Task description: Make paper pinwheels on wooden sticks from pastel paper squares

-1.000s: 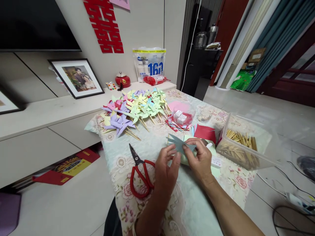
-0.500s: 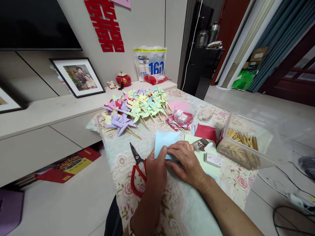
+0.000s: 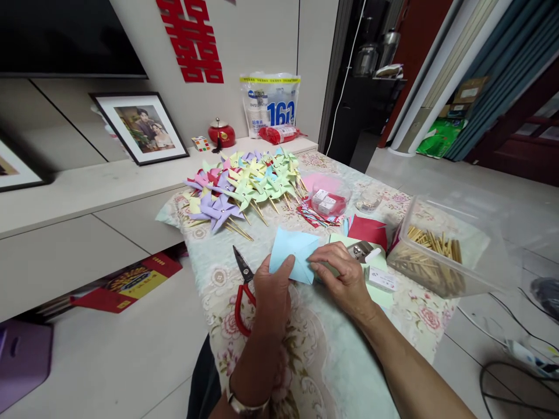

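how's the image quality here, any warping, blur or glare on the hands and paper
Head view: wide-angle warp bends the door frame and curtain at the edges. Lighting is soft and even, with faint shadows. The left hand, right hand and blue paper are fairly sharp. The clear box shows mild sheen, no harsh glare.

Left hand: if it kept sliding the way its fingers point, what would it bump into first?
The left hand already touches the blue paper. Past that, probably the pile of pinwheels, though depth is hard to judge.
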Action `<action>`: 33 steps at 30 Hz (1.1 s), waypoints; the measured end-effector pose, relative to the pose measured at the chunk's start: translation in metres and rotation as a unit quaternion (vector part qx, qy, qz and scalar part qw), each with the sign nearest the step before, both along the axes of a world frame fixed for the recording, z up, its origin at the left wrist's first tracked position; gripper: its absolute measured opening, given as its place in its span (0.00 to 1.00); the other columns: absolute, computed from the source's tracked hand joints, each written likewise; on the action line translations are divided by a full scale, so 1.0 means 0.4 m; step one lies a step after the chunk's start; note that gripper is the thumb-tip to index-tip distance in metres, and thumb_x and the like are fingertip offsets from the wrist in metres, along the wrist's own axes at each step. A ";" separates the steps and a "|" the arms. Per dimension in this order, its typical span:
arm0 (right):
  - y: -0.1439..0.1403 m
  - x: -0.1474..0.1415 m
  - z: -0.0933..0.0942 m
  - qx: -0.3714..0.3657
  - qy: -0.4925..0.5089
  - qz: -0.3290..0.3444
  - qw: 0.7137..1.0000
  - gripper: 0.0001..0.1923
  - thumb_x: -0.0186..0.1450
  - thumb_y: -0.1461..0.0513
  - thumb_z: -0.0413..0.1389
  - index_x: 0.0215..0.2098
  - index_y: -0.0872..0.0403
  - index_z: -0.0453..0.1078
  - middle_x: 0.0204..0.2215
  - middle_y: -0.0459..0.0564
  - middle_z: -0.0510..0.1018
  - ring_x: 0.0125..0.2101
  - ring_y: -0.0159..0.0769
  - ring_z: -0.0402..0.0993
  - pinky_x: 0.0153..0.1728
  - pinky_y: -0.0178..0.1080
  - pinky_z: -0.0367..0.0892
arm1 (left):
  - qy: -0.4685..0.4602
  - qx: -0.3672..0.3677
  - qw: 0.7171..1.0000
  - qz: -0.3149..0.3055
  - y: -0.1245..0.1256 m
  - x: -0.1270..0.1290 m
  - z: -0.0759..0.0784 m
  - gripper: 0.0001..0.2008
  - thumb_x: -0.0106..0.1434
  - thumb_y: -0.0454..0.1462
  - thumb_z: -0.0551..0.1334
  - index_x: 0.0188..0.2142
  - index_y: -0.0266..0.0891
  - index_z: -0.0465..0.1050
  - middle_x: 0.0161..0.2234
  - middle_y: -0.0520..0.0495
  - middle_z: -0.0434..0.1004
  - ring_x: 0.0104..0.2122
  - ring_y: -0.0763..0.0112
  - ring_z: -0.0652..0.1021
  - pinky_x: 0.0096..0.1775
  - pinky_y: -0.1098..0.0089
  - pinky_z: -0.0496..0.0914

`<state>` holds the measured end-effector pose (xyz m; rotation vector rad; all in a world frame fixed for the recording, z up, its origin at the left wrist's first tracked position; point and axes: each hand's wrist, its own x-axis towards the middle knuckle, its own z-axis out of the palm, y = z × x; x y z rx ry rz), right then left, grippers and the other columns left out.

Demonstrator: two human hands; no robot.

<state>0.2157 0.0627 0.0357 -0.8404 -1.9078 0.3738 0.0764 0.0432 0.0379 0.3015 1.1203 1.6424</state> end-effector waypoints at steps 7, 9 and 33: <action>-0.006 -0.008 -0.004 0.011 -0.043 0.034 0.998 0.11 0.66 0.70 0.58 0.43 0.50 0.77 0.35 0.51 0.76 0.39 0.42 0.69 0.40 0.45 0.67 | 0.023 -0.004 1.000 -0.013 -0.008 -0.003 0.020 0.13 0.42 0.36 0.73 0.29 0.35 0.76 0.22 0.54 0.74 0.21 0.76 0.70 0.27 0.74 0.68; -0.009 -0.008 -0.002 0.010 -0.052 0.051 0.997 0.12 0.67 0.71 0.57 0.44 0.50 0.77 0.35 0.51 0.75 0.39 0.42 0.68 0.40 0.44 0.66 | 0.031 -0.005 0.999 -0.018 -0.011 -0.005 0.030 0.11 0.43 0.36 0.71 0.28 0.35 0.76 0.22 0.53 0.74 0.21 0.76 0.69 0.27 0.74 0.68; -0.008 -0.006 -0.002 0.021 -0.101 0.065 0.992 0.16 0.68 0.71 0.51 0.41 0.49 0.78 0.33 0.51 0.72 0.37 0.41 0.65 0.38 0.45 0.64 | -0.016 -0.003 0.998 -0.053 -0.006 0.006 0.005 0.15 0.41 0.33 0.71 0.32 0.37 0.76 0.22 0.56 0.74 0.21 0.76 0.69 0.26 0.74 0.64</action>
